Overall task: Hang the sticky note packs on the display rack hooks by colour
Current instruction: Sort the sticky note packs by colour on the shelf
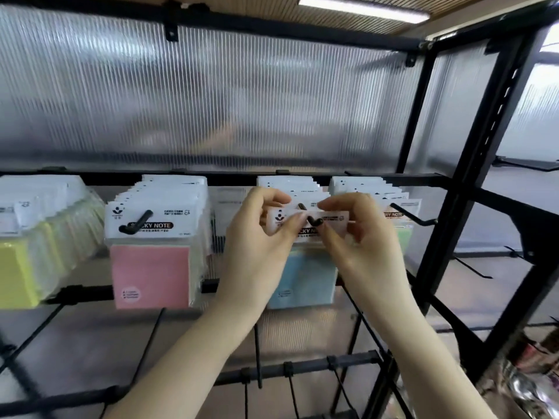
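Note:
A blue sticky note pack [304,278] hangs at the front of the blue row, its white header card at the tip of a black hook [313,220]. My left hand [261,234] pinches the header's left end and my right hand [357,231] pinches its right end. More blue packs sit behind it on the same hook. To the left hangs a row of pink packs [151,273], and further left a row of yellow packs [18,270]. A row of green packs [403,237] hangs to the right, mostly hidden by my right hand.
The black metal rack frame [465,182] rises at the right, with an empty hook [414,217] sticking out by the green row. Bare black hooks [257,358] project from the lower rail. A ribbed translucent panel [211,95] backs the rack.

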`<action>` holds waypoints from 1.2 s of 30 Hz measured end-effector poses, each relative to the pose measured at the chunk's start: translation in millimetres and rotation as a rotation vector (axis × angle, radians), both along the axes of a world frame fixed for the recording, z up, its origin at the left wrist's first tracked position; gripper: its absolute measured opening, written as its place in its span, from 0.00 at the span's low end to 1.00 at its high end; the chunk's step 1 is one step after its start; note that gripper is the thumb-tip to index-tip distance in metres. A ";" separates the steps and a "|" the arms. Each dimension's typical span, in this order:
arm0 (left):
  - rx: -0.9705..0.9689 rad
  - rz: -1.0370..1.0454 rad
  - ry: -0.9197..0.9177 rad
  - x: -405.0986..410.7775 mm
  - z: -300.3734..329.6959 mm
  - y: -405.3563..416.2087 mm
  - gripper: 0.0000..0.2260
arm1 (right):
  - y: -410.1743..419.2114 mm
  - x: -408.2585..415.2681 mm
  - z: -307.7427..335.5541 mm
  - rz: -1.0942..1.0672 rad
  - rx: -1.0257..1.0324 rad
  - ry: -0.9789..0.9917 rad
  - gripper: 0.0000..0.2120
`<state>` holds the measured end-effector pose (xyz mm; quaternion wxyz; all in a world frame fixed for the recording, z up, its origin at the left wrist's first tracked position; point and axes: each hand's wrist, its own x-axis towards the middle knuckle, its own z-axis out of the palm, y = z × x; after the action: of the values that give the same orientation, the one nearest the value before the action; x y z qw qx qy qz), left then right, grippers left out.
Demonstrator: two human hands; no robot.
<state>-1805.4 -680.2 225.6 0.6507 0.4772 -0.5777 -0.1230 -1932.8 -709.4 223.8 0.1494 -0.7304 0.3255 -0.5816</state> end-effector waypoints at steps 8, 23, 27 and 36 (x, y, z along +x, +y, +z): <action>-0.055 0.314 -0.054 0.1 -28.8 -27.7 0.17 | -25.8 17.3 -20.1 -0.221 -0.239 0.199 0.23; 0.118 0.360 -0.011 -6.3 -53.9 -21.5 0.25 | -24.6 5.7 -31.4 -0.003 -0.115 0.142 0.29; 0.231 0.401 -0.062 -8.3 -75.4 -9.9 0.28 | -12.8 -7.0 -48.6 0.126 0.019 0.044 0.30; 0.489 0.391 -0.185 11.1 -127.3 38.2 0.09 | 7.7 -14.4 -98.3 0.037 0.395 0.125 0.15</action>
<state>-1794.3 -642.0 98.3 0.4727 0.7306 -0.4850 -0.0869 -1947.2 -701.7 125.5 0.2798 -0.7275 0.4284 -0.4571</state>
